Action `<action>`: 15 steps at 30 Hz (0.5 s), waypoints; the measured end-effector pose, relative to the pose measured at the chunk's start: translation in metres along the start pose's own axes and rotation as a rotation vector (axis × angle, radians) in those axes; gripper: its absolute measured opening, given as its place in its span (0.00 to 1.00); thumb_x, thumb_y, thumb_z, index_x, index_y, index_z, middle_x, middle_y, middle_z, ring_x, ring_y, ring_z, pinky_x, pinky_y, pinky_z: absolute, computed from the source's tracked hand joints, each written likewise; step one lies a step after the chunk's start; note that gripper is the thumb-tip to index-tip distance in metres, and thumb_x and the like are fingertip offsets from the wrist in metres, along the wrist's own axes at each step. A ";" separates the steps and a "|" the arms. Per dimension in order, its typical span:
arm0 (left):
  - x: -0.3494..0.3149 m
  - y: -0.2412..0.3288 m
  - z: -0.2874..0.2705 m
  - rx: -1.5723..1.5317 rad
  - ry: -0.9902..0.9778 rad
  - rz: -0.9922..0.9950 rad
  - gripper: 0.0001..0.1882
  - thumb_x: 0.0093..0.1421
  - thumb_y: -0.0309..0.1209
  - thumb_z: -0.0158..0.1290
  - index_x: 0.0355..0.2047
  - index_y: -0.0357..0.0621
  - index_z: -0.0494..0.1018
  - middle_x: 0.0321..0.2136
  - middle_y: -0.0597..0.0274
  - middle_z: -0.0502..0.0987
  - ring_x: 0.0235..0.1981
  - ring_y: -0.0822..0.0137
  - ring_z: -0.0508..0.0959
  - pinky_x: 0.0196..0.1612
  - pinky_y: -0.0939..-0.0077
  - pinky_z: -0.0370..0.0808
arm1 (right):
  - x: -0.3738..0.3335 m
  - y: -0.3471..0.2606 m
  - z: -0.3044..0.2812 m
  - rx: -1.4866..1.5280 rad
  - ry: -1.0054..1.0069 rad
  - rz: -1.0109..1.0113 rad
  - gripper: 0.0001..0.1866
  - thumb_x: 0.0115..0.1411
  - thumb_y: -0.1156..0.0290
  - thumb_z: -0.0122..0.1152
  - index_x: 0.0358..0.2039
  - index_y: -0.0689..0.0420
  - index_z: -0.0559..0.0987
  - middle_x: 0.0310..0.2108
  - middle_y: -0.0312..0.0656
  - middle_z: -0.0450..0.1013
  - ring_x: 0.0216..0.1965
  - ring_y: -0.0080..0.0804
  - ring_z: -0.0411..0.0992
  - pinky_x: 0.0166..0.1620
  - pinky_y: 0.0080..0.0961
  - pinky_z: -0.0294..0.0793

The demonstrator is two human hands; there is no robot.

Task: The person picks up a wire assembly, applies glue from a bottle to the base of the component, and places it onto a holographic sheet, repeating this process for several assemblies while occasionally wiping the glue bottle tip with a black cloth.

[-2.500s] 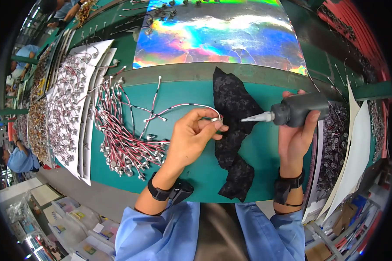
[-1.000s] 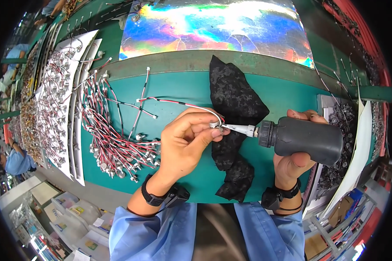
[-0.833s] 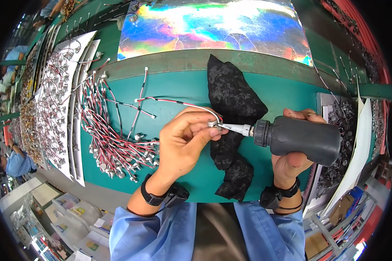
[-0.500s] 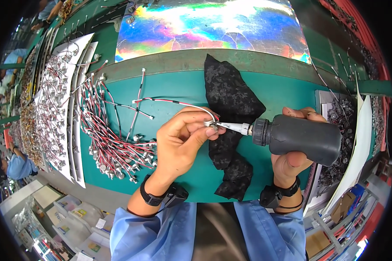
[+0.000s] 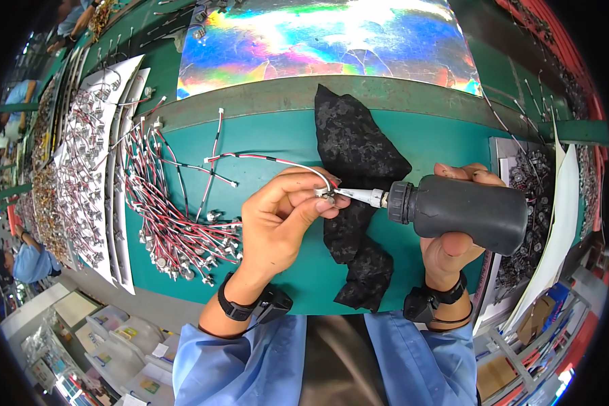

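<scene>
My left hand [image 5: 277, 220] pinches the small metal end of a red, white and black wire lead [image 5: 271, 160] between thumb and fingers, over a crumpled black cloth [image 5: 355, 152] on the green work mat [image 5: 264, 135]. My right hand [image 5: 453, 247] grips a dark grey squeeze bottle [image 5: 470, 213] lying sideways. Its thin white nozzle [image 5: 358, 196] touches the part that my left fingers hold. Both wrists wear black straps.
A heap of similar red-and-white wire leads [image 5: 176, 230] lies at the left of the mat. White trays of small metal parts [image 5: 81, 162] stand further left, another tray [image 5: 531, 183] at the right. A shiny rainbow-coloured sheet [image 5: 325, 40] lies behind. Other people work at the far left.
My right hand has brought the bottle in from the right and tipped it sideways until its nozzle met the wire end in my left fingers. Both have held nearly still over the last second.
</scene>
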State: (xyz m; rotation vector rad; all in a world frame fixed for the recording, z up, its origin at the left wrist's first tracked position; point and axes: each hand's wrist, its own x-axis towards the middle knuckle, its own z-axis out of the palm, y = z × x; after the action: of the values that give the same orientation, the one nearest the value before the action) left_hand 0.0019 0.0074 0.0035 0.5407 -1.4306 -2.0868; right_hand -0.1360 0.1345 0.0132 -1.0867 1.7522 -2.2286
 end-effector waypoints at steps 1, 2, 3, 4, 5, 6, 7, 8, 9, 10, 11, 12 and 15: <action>0.000 0.000 0.000 -0.006 0.000 -0.006 0.08 0.52 0.16 0.47 0.35 0.29 0.66 0.35 0.47 0.69 0.31 0.60 0.77 0.33 0.75 0.77 | 0.000 0.000 0.000 0.001 0.000 -0.001 0.43 0.37 0.41 0.61 0.46 0.60 0.59 0.38 0.46 0.67 0.42 0.36 0.68 0.46 0.27 0.65; 0.000 0.000 0.000 -0.013 0.001 -0.012 0.08 0.52 0.16 0.46 0.35 0.29 0.66 0.35 0.47 0.69 0.31 0.60 0.77 0.33 0.75 0.77 | 0.001 0.000 -0.001 -0.006 -0.012 -0.014 0.43 0.37 0.41 0.61 0.46 0.60 0.59 0.38 0.46 0.67 0.42 0.35 0.68 0.46 0.27 0.65; 0.000 0.000 0.000 -0.013 0.001 -0.011 0.08 0.52 0.16 0.46 0.35 0.29 0.66 0.35 0.47 0.69 0.31 0.60 0.77 0.33 0.75 0.77 | 0.001 0.000 -0.003 -0.013 -0.025 -0.027 0.43 0.37 0.41 0.61 0.46 0.60 0.59 0.38 0.46 0.66 0.42 0.35 0.68 0.46 0.27 0.65; 0.000 0.000 0.000 -0.014 -0.001 -0.011 0.08 0.52 0.16 0.46 0.35 0.29 0.66 0.35 0.47 0.69 0.31 0.60 0.77 0.34 0.75 0.77 | 0.002 0.000 -0.003 -0.020 -0.037 -0.040 0.44 0.37 0.41 0.60 0.46 0.60 0.59 0.38 0.46 0.66 0.42 0.35 0.68 0.46 0.27 0.65; 0.000 0.000 -0.001 -0.015 -0.002 -0.011 0.08 0.52 0.16 0.46 0.35 0.29 0.66 0.35 0.46 0.69 0.31 0.60 0.77 0.34 0.75 0.77 | 0.002 0.000 -0.003 -0.020 -0.037 -0.041 0.44 0.37 0.41 0.60 0.46 0.60 0.59 0.38 0.46 0.66 0.42 0.35 0.68 0.46 0.27 0.65; 0.000 -0.001 -0.001 -0.017 -0.003 -0.011 0.08 0.52 0.16 0.46 0.35 0.29 0.66 0.36 0.46 0.69 0.31 0.60 0.77 0.34 0.75 0.77 | 0.002 -0.001 -0.002 -0.016 -0.034 -0.028 0.44 0.37 0.41 0.60 0.46 0.60 0.59 0.38 0.46 0.67 0.42 0.35 0.68 0.46 0.27 0.65; 0.000 -0.001 -0.002 -0.016 -0.003 -0.011 0.08 0.52 0.16 0.46 0.35 0.29 0.66 0.36 0.46 0.69 0.31 0.60 0.77 0.34 0.75 0.77 | 0.002 -0.002 -0.001 -0.013 -0.030 -0.014 0.44 0.37 0.40 0.60 0.46 0.60 0.59 0.37 0.47 0.67 0.41 0.35 0.68 0.46 0.27 0.65; 0.000 -0.001 -0.003 -0.027 -0.018 -0.017 0.09 0.53 0.16 0.45 0.35 0.29 0.66 0.36 0.47 0.69 0.33 0.60 0.76 0.35 0.75 0.76 | 0.001 -0.002 -0.001 -0.010 -0.027 0.000 0.44 0.37 0.40 0.60 0.46 0.60 0.59 0.37 0.47 0.67 0.41 0.36 0.68 0.46 0.27 0.65; -0.001 -0.001 -0.004 -0.038 -0.033 -0.024 0.09 0.53 0.15 0.45 0.36 0.28 0.66 0.37 0.48 0.69 0.35 0.59 0.76 0.36 0.75 0.76 | 0.001 -0.002 -0.002 -0.009 -0.027 0.000 0.44 0.37 0.40 0.60 0.46 0.60 0.59 0.37 0.47 0.67 0.41 0.36 0.68 0.46 0.27 0.65; -0.001 -0.001 -0.004 -0.049 -0.049 -0.030 0.09 0.53 0.14 0.44 0.36 0.28 0.66 0.38 0.49 0.69 0.36 0.59 0.75 0.37 0.75 0.75 | 0.000 -0.001 -0.002 -0.027 -0.017 0.003 0.44 0.37 0.40 0.60 0.46 0.60 0.59 0.37 0.47 0.67 0.41 0.36 0.68 0.46 0.27 0.65; -0.001 -0.001 -0.004 -0.049 -0.049 -0.029 0.09 0.53 0.14 0.44 0.36 0.28 0.66 0.38 0.49 0.69 0.36 0.59 0.75 0.37 0.75 0.75 | 0.000 -0.001 -0.003 -0.045 -0.007 0.006 0.44 0.37 0.40 0.60 0.46 0.60 0.59 0.37 0.47 0.67 0.41 0.35 0.68 0.46 0.27 0.65; -0.001 -0.001 -0.004 -0.053 -0.049 -0.032 0.09 0.54 0.15 0.44 0.36 0.28 0.66 0.38 0.49 0.69 0.36 0.59 0.75 0.37 0.75 0.75 | 0.000 -0.001 -0.003 -0.063 0.002 0.009 0.44 0.37 0.40 0.60 0.46 0.60 0.59 0.37 0.47 0.67 0.41 0.35 0.68 0.46 0.27 0.65; -0.001 -0.001 -0.004 -0.060 -0.050 -0.037 0.09 0.54 0.15 0.44 0.36 0.28 0.65 0.38 0.49 0.69 0.36 0.59 0.75 0.37 0.75 0.75 | 0.001 -0.006 -0.001 -0.057 0.018 0.045 0.44 0.38 0.40 0.59 0.46 0.60 0.59 0.37 0.47 0.67 0.41 0.35 0.68 0.46 0.28 0.65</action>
State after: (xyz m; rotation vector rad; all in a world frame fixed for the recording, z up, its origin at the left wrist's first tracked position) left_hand 0.0053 0.0056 0.0012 0.4980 -1.3913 -2.1792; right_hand -0.1349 0.1370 0.0190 -1.0306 1.8384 -2.1819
